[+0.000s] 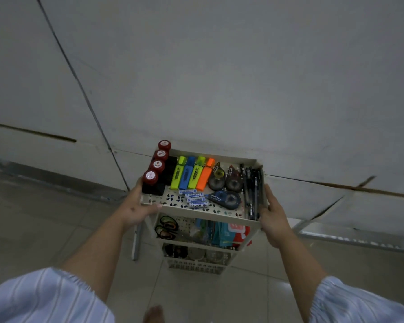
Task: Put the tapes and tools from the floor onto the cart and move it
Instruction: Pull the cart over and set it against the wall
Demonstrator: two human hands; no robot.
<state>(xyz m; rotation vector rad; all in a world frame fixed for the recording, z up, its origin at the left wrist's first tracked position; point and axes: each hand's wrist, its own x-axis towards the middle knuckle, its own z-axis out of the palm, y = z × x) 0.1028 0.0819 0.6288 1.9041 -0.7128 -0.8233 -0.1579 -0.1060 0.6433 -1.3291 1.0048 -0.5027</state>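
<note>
Main risk: the cart [203,220] tipping or jolting while it's moved. It's tall and narrow w/ three tiers, held only at the top tier, so a shove there could rock it, esp. if a wheel catches a floor-tile joint. The far edge of the top tier already sits close to the wall [219,78], so pushing fwd would likely bump it; prob. needs a pull back or turn.

Second risk: loose load. The stamps [155,167] stand in a row along the left edge, the far one at the far-left corner looking as if it overhangs the rim. A jolt could knock them off. The pens [252,190] lie along the right edge, low rim only. The highlighters [191,173], correction tapes [224,185] and small boxes [193,198] sit mid-tier, safer.

Grip: left hand [135,206] is at the near-left corner of the top tier, fingers [155,206] curled onto the near rim, closed on it. Right hand [272,213] is at the near-right corner, fingers wrapped round the right edge and mostly hidden behind it, so how far closed I can't tell exactly; palm presses the side. Cart lies between the two hands, touching both, standing on the floor [56,217]. No tapes or tools visible on the floor; loading looks done, moving is the step in hand.
</note>
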